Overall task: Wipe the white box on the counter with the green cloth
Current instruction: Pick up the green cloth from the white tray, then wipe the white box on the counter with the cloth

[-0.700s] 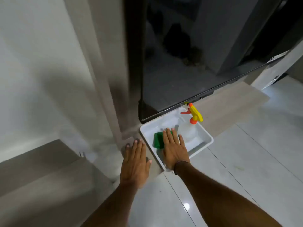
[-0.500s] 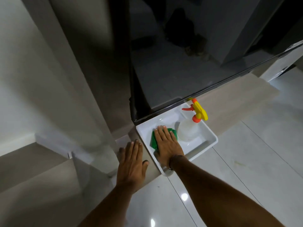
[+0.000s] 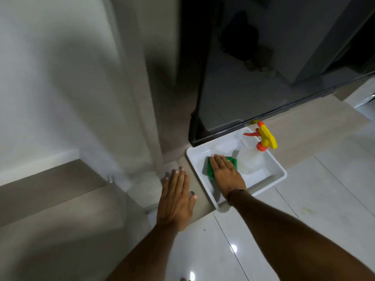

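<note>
My right hand (image 3: 227,175) lies flat over most of the green cloth (image 3: 209,169), so only its left edge and far corner show. The dark glass panel (image 3: 263,78) cuts off the spray bottle's (image 3: 251,161) nozzle tip and the white box's (image 3: 278,175) far rim. Both my forearms run out of the bottom edge.

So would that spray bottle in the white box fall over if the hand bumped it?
Probably yes. The spray bottle looks clear, likely nearly empty and light, and its yellow trigger head makes it top-heavy. It already seems to lean against the white box rim.
</note>
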